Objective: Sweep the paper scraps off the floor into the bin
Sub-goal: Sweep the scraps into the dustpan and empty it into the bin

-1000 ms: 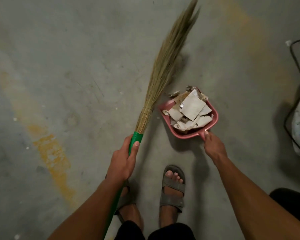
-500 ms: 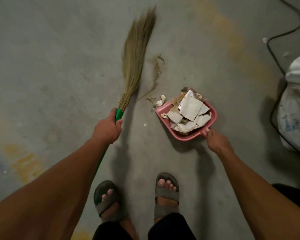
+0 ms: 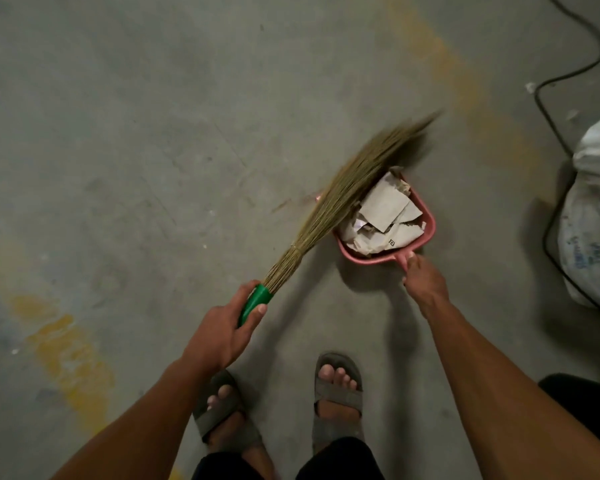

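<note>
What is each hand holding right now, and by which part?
Left hand grips the grass broom by its green handle. Right hand holds the pink dustpan by its short handle.

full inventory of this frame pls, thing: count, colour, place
broom: 1, straw bristles, green handle, slanting over dustpan's left edge
dustpan: 1, pink, on floor, centre right
paper scraps: a heap, white and tan, in dustpan
cable: 1, black, on floor at right
sack: 1, white, right edge
floor: grey concrete, yellow stains
sandals: 2, grey, bottom centre
left hand: grips broom handle
right hand: holds dustpan handle
</note>
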A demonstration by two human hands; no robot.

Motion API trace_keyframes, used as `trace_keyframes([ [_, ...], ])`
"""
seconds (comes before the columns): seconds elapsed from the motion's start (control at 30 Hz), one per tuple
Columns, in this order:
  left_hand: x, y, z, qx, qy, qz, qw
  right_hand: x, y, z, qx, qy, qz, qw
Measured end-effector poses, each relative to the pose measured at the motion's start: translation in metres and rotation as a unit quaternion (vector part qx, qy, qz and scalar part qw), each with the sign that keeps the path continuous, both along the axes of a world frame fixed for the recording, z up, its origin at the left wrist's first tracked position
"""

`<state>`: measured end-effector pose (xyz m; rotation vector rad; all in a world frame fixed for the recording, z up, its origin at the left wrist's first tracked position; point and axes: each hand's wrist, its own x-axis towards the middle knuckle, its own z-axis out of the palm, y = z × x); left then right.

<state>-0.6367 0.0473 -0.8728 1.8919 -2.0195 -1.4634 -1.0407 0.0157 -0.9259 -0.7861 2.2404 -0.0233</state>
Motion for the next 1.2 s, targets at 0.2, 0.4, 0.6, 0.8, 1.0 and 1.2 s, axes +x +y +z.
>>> trace_keyframes([
  [0.2, -0.024, -0.016, 0.014, -0.028, 0.01, 0.048, 0.998, -0.022, 0.046, 0.016, -0.021, -0.014, -0.027, 0.999],
  [0.4, -0.059, -0.082, 0.018, 0.031, 0.012, 0.106, 0.994, -0.05, 0.098, 0.031, -0.002, -0.01, -0.056, 0.998],
  [0.6, -0.093, -0.15, 0.012, 0.063, -0.048, 0.081, 0.994, -0.072, 0.113, 0.021, 0.006, -0.013, -0.057, 0.998],
  [0.8, -0.118, -0.183, -0.01, -0.04, -0.151, 0.007, 0.988, -0.095, 0.11, 0.009, 0.005, -0.013, -0.045, 0.999],
  [1.0, -0.14, -0.207, -0.032, 0.028, -0.157, 0.003, 0.987, -0.137, 0.106, 0.004, 0.059, 0.0, 0.006, 0.998],
  [1.2, -0.153, -0.197, -0.06, 0.01, -0.162, -0.082, 0.983, -0.174, 0.066, -0.009, 0.101, 0.093, 0.057, 0.989],
])
